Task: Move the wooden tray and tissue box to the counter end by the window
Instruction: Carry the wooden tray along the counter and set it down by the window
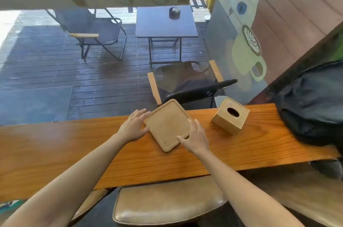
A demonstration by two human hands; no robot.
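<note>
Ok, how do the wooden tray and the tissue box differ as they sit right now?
The wooden tray is flat and shallow with a raised rim; the tissue box is a tall cube with an oval slot on top. The tray has the left hand and right hand at its edges; the box stands untouched to its right. Both are light wood, turned at an angle on the counter.

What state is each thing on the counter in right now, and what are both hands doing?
wooden tray: empty, flat on the counter, turned at an angle.
tissue box: upright, untouched, no tissue showing in its oval slot.
left hand: open, fingers against the tray's left edge.
right hand: open, thumb and fingers on the tray's right corner.
black bag: slumped on the counter's right end.
</note>
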